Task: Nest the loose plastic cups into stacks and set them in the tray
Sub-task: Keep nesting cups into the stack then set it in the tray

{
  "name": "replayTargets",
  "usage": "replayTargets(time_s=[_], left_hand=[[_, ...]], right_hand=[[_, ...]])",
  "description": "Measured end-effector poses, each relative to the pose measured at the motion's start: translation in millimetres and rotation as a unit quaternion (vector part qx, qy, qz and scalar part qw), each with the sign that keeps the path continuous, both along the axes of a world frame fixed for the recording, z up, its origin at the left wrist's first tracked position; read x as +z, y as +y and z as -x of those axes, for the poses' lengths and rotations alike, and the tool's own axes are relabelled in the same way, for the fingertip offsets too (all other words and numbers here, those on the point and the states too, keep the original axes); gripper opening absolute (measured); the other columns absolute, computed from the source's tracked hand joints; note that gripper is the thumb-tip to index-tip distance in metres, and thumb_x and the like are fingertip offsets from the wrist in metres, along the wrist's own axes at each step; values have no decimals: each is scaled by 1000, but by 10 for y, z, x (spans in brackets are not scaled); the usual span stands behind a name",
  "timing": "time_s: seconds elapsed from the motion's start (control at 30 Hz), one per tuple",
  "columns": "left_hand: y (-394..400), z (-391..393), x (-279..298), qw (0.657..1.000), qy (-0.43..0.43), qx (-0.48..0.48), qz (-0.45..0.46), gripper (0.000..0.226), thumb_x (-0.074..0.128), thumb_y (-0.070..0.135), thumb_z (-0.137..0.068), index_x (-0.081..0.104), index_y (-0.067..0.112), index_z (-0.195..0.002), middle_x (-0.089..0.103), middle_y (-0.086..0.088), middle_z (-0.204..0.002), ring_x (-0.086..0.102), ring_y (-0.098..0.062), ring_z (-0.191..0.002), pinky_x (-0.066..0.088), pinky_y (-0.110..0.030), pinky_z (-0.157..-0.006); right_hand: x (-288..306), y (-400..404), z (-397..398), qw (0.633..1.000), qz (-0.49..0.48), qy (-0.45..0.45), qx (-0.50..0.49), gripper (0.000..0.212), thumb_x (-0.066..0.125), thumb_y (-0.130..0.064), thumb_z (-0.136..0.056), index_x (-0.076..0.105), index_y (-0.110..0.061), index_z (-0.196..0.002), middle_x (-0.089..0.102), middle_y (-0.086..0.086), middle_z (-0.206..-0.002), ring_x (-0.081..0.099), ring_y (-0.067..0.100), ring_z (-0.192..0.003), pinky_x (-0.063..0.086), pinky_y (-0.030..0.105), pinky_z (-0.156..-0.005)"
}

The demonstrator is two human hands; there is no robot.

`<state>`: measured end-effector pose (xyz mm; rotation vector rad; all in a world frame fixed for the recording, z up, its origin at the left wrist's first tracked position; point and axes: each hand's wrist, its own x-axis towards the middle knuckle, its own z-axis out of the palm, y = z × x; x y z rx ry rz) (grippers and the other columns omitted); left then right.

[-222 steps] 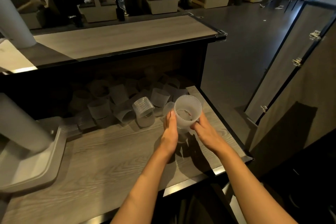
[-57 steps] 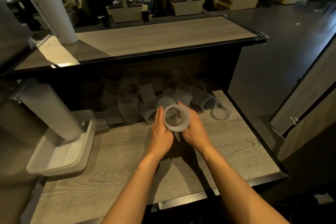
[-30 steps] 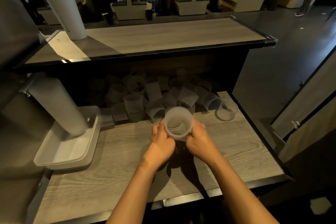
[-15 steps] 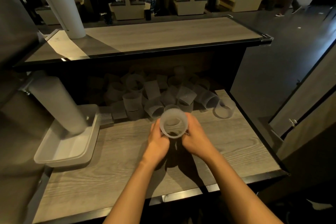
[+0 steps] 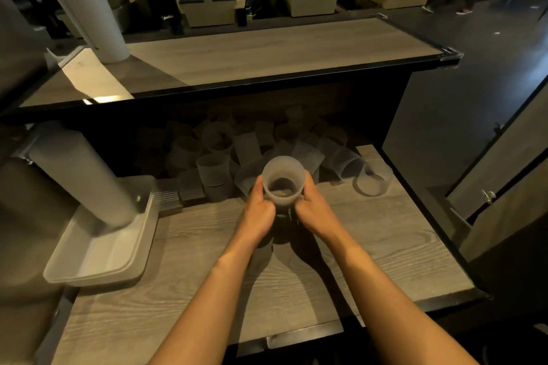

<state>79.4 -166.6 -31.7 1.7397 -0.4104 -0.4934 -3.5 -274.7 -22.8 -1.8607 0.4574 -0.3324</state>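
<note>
So the biggest thing here is the grey wood-grain lower counter [image 5: 370, 246] with a black edge, filling most of the bottom half, with a matching long upper shelf [image 5: 267, 53] running across above it at 12 o'clock. A fat white cylindrical column [image 5: 86, 6] stands on that shelf way out at 10 o'clock.

Over at 9 o'clock there's a tall nested stack of frosted cups [image 5: 80, 175] lying tilted, its lower end sitting inside the shallow pale-grey rectangular plastic tray [image 5: 118, 261], which rests on the left edge of the counter.

Back under the shelf, around 12 o'clock from the hands, is a messy pile of loose translucent ribbed plastic cups [image 5: 213, 175], some upright, some tipped over. One more loose cup [image 5: 373, 182] lies on its side off at 2 o'clock, apart from the pile.

Dead centre, both hands are wrapped around a short held stack of frosted ribbed cups [image 5: 283, 184], mouth facing up toward the camera, just above the counter and right in front of the pile. The left hand [image 5: 258, 210] grips its left side, fingers curled round it, and the right hand [image 5: 314, 207] grips the right side the same way. How many cups are nested in there, can't tell.
</note>
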Motion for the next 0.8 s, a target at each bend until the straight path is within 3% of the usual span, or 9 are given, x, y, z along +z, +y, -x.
replayTargets(time_s=[0.2, 0.33, 0.43, 0.57, 0.63, 0.7, 0.8], left_hand=[[12, -4, -66, 998, 41, -11, 36, 55, 55, 9, -97, 49, 62, -114, 60, 6, -130, 56, -16, -126, 46, -47, -110], [110, 112, -50, 998, 40, -30, 49, 64, 59, 10, -94, 42, 68, -117, 56, 4, -137, 54, -18, -129, 46, -49, -110], [230, 247, -65, 998, 27, -35, 51, 69, 61, 13, -94, 37, 72, -117, 50, 4, -141, 50, -16, -131, 46, -46, -111], [392, 366, -161, 999, 22, -47, 9, 69, 65, 13, -93, 31, 64, -125, 54, 14, -128, 53, -12, -126, 47, -38, -108], [468, 414, -208, 998, 40, -48, -12, 69, 66, 15, -91, 32, 57, -134, 57, 15, -124, 56, -13, -122, 49, -41, -106], [512, 464, -226, 997, 55, -51, -12, 73, 65, 13, -89, 32, 48, -144, 59, 11, -126, 58, -12, -118, 50, -45, -106], [561, 610, -177, 996, 71, -44, 24, 69, 66, 10, -89, 37, 36, -146, 58, 6, -132, 56, -15, -125, 48, -45, -108]], right_hand=[[10, -12, 10, 998, -40, 37, 32, 68, 54, -7, -96, 24, -34, -151, 45, -5, -139, 44, 9, -131, 44, 32, -109], [48, 46, 92, 998, -52, 30, 32, 68, 52, -2, -94, 27, -38, -145, 46, -4, -140, 43, 8, -131, 42, 28, -106], [14, 134, 191, 997, -51, 49, 42, 70, 53, -4, -95, 24, -36, -151, 45, -3, -143, 43, 10, -133, 40, 25, -101], [-34, 285, 361, 995, -47, 65, 60, 73, 52, -2, -97, 19, -38, -151, 44, -5, -141, 44, 5, -127, 40, 9, -89], [-40, 352, 453, 994, -51, 67, 62, 74, 50, 1, -96, 18, -41, -149, 43, -6, -138, 45, 1, -121, 41, 5, -80], [-38, 400, 522, 994, -60, 61, 61, 74, 50, 1, -96, 19, -47, -143, 44, -8, -137, 46, -3, -119, 42, 6, -80], [-28, 485, 613, 995, -74, 44, 52, 76, 54, -1, -94, 23, -54, -138, 43, -6, -142, 45, 7, -131, 45, 15, -89]])
